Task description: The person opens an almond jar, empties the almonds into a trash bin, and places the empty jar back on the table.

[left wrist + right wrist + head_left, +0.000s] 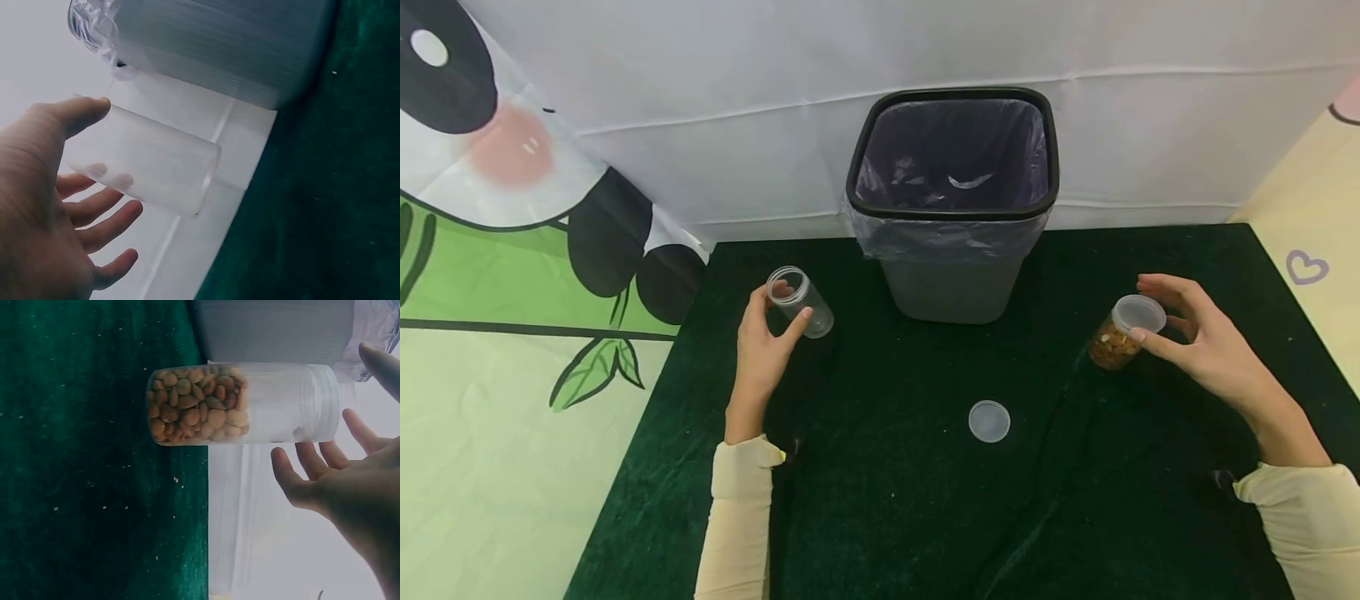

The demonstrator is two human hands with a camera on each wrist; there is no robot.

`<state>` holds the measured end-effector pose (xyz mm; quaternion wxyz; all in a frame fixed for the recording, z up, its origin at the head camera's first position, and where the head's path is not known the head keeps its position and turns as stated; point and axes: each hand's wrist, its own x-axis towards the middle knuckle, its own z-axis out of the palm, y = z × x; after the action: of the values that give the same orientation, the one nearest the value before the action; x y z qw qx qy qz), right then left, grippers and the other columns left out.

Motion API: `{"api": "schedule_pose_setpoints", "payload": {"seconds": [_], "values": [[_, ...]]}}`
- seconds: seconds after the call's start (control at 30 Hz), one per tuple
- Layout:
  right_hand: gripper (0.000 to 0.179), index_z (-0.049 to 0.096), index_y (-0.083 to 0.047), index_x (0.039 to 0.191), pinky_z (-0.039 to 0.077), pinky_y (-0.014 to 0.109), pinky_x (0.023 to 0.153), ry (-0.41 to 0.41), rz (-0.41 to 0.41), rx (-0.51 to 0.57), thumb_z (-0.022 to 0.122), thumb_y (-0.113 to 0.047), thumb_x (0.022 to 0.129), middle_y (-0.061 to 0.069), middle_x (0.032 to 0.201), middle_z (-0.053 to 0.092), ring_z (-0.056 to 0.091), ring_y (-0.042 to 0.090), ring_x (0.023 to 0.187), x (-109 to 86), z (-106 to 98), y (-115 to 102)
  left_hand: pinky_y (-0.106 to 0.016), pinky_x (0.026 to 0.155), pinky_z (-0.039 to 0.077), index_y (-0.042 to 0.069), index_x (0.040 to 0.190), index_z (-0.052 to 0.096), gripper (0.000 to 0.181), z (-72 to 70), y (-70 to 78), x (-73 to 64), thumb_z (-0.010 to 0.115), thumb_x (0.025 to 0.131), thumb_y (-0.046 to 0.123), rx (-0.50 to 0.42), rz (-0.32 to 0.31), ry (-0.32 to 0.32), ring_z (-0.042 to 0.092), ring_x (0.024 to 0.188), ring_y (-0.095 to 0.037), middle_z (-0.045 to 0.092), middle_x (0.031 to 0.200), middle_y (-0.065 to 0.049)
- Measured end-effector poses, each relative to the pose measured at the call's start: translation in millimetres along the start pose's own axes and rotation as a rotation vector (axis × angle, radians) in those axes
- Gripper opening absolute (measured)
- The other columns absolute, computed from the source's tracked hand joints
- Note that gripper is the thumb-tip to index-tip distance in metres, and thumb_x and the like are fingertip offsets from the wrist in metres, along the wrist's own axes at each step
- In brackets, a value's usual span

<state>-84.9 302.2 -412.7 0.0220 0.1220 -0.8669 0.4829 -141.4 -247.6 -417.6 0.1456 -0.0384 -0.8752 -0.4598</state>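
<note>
My left hand [762, 350] pinches a clear plastic jar [156, 159] near its open mouth, thumb on one side and fingertips on the other. No contents show inside this jar, and it is tilted in the head view. On the right, a second clear jar [275, 403] with a translucent lid [1139, 313] stands on the green cloth, partly filled with brown nut-like pieces [197, 406]. Around its lid my right hand [1213, 346] is spread with loosely bent fingers. In the right wrist view the thumb is apart from the jar; whether the other fingertips touch it I cannot tell.
A grey bin [951, 287] with a black rim and a clear liner stands at the back middle. A loose round translucent lid [989, 422] lies on the dark green cloth [895, 500] between the hands. Behind hangs a white printed backdrop [737, 75].
</note>
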Motion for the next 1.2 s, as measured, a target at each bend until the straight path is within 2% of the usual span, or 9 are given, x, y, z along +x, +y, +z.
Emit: {"api": "schedule_pose_setpoints", "payload": {"seconds": [0.3, 0.43, 0.6, 0.7, 0.97, 1.2], "values": [[0.08, 0.026, -0.021, 0.154, 0.031, 0.001, 0.089, 0.027, 0.035, -0.025, 0.07, -0.003, 0.089, 0.002, 0.146, 0.036, 0.035, -0.013, 0.124, -5.5, 11.4, 7.7, -0.056, 0.114, 0.029, 0.022, 0.142, 0.045, 0.067, 4.2, -17.3, -9.5, 0.066, 0.088, 0.055, 0.089, -0.128, -0.07, 0.042, 0.135, -0.027, 0.052, 0.14, -0.004], [0.081, 0.024, -0.021, 0.155, 0.032, 0.0, 0.088, 0.048, 0.049, -0.033, 0.07, -0.006, 0.09, 0.009, 0.146, 0.035, 0.035, -0.015, 0.121, -7.6, 14.1, 10.2, -0.057, 0.113, 0.028, 0.022, 0.143, 0.044, 0.07, 6.4, -23.4, -12.3, 0.064, 0.087, 0.059, 0.113, -0.15, -0.095, 0.041, 0.134, -0.027, 0.052, 0.14, -0.003], [0.079, 0.026, -0.021, 0.154, 0.033, -0.001, 0.087, 0.071, 0.071, -0.04, 0.07, -0.007, 0.09, 0.01, 0.144, 0.035, 0.037, -0.015, 0.117, -8.6, 15.8, 13.6, -0.056, 0.114, 0.029, 0.023, 0.144, 0.042, 0.07, 10.6, -31.8, -14.6, 0.064, 0.088, 0.059, 0.123, -0.153, -0.109, 0.041, 0.135, -0.026, 0.05, 0.142, -0.003], [0.075, 0.029, -0.019, 0.153, 0.034, -0.001, 0.087, 0.08, 0.076, -0.037, 0.069, -0.008, 0.091, 0.004, 0.142, 0.037, 0.038, -0.015, 0.116, -9.0, 16.9, 14.0, -0.054, 0.114, 0.03, 0.024, 0.144, 0.041, 0.07, 12.2, -34.9, -16.1, 0.064, 0.088, 0.058, 0.108, -0.153, -0.109, 0.042, 0.135, -0.025, 0.05, 0.141, -0.001], [0.068, 0.033, -0.013, 0.149, 0.036, -0.001, 0.086, 0.105, 0.084, -0.025, 0.068, -0.008, 0.091, -0.02, 0.133, 0.038, 0.04, -0.015, 0.116, -9.1, 18.4, 14.4, -0.054, 0.111, 0.034, 0.025, 0.148, 0.034, 0.077, 13.8, -32.7, -19.1, 0.068, 0.086, 0.055, 0.097, -0.127, -0.107, 0.043, 0.132, -0.025, 0.048, 0.141, -0.003], [0.065, 0.036, -0.011, 0.146, 0.041, 0.0, 0.086, 0.137, 0.059, 0.015, 0.068, -0.002, 0.09, -0.019, 0.133, 0.041, 0.045, -0.011, 0.117, -10.4, 19.8, 14.1, -0.056, 0.107, 0.037, 0.029, 0.153, 0.025, 0.086, 10.0, -23.6, -20.6, 0.071, 0.085, 0.053, 0.125, -0.069, -0.071, 0.042, 0.13, -0.028, 0.041, 0.146, -0.008]]}}
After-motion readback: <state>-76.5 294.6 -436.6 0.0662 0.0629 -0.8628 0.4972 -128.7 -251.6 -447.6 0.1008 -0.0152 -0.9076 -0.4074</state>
